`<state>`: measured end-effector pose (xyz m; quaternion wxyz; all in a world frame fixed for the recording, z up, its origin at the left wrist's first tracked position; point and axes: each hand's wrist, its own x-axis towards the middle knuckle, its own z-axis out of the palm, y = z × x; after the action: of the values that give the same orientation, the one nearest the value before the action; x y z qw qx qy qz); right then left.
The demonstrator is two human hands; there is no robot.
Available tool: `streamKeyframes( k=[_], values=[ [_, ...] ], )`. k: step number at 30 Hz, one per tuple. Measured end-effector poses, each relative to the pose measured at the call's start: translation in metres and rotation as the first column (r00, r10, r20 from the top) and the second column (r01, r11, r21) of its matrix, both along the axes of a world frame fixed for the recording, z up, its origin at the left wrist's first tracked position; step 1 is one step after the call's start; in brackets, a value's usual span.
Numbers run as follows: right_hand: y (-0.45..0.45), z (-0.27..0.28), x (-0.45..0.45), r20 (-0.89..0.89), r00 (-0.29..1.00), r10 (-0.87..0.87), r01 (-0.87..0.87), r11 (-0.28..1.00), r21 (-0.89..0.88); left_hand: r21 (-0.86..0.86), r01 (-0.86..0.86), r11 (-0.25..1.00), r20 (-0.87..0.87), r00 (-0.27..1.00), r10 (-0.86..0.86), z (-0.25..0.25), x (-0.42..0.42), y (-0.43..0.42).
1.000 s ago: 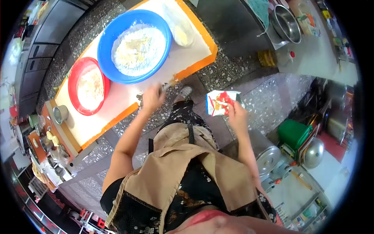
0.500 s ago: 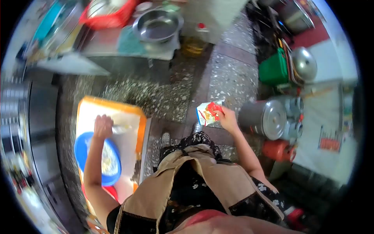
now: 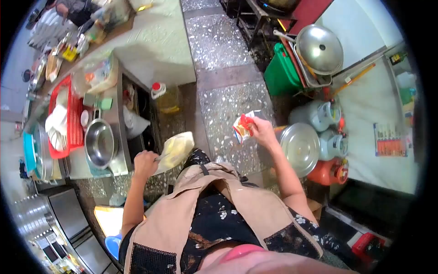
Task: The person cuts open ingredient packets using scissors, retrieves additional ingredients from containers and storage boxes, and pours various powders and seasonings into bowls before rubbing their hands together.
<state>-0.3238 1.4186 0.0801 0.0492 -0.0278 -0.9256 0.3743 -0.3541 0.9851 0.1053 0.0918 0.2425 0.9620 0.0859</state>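
Note:
My left hand is closed on the gathered end of a pale yellowish, see-through plastic bag, which sticks out to the right in front of my apron. What the bag contains, if anything, I cannot make out. In my right hand is a small printed packet, white with red and orange parts. Its fingers wrap over the packet's near side and hide some of it. The two hands are apart, both above the speckled floor. Partly behind my left arm, a blue basin shows at the lower left.
Left of me a counter holds a steel bowl and a red basket with white dishes. An oil jug stands on the floor. To the right are a lidded pot, gas cylinders and a green bin.
My view has turned right, away from the orange-edged table. My left hand has left the space over the blue basin and now holds the bag before me. The packet stays in my right hand.

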Motion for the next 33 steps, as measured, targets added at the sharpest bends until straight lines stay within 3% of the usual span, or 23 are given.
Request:
streamKeyframes(
  k=[3, 6, 7, 11, 15, 17, 19, 21, 25, 27, 29, 31, 33],
  values=[
    [0.051, 0.022, -0.093, -0.104, 0.994, -0.016, 0.008, 0.998, -0.069, 0.178, -0.007, 0.984, -0.003, 1.0, 0.008, 0.002, -0.105, 0.088],
    [0.095, 0.037, -0.182, -0.189, 0.982, -0.022, 0.01, 0.998, -0.063, 0.323, 0.107, 0.941, -0.005, 0.994, -0.111, 0.0, -0.221, 0.162],
    [0.103, 0.043, -0.204, -0.196, 0.98, -0.039, 0.025, 0.997, -0.07, 0.351, 0.198, 0.915, -0.015, 0.978, -0.206, -0.003, -0.26, 0.183],
    [0.159, 0.06, -0.299, -0.175, 0.972, -0.156, 0.147, 0.987, -0.063, 0.533, 0.208, 0.82, -0.039, 0.974, -0.221, -0.019, -0.401, 0.279],
    [0.215, 0.078, -0.389, -0.185, 0.963, -0.196, 0.199, 0.98, -0.007, 0.724, 0.057, 0.687, 0.106, 0.976, -0.193, -0.002, -0.514, 0.361],
    [0.249, 0.066, -0.437, -0.123, 0.967, -0.225, 0.229, 0.973, 0.019, 0.749, 0.0, 0.663, 0.087, 0.991, -0.099, -0.001, -0.573, 0.382],
    [0.273, 0.065, -0.487, -0.101, 0.967, -0.236, 0.232, 0.972, -0.045, 0.85, -0.225, 0.476, 0.253, 0.967, 0.006, -0.01, -0.63, 0.393],
    [0.299, 0.055, -0.542, -0.102, 0.97, -0.22, 0.211, 0.973, -0.093, 0.875, -0.279, 0.395, 0.262, 0.96, 0.098, -0.013, -0.673, 0.406],
    [0.344, 0.042, -0.703, -0.104, 0.995, 0.003, -0.018, 0.99, -0.143, 0.917, -0.282, 0.283, 0.205, 0.94, 0.273, 0.0, -0.749, 0.423],
    [0.339, 0.049, -0.797, -0.146, 0.974, 0.175, -0.192, 0.975, -0.111, 0.928, -0.371, 0.034, 0.339, 0.879, 0.334, 0.024, -0.784, 0.421],
    [0.319, 0.067, -0.889, -0.168, 0.93, 0.327, -0.343, 0.936, -0.081, 0.945, -0.324, -0.045, 0.311, 0.849, 0.427, 0.056, -0.819, 0.411],
    [0.282, 0.093, -0.971, -0.199, 0.865, 0.46, -0.485, 0.868, -0.102, 0.959, -0.18, -0.219, 0.281, 0.709, 0.646, 0.064, -0.857, 0.396],
    [0.251, 0.099, -1.052, -0.241, 0.786, 0.569, -0.601, 0.795, -0.081, 0.933, -0.12, -0.339, 0.337, 0.618, 0.711, 0.081, -0.888, 0.369]
  ],
)
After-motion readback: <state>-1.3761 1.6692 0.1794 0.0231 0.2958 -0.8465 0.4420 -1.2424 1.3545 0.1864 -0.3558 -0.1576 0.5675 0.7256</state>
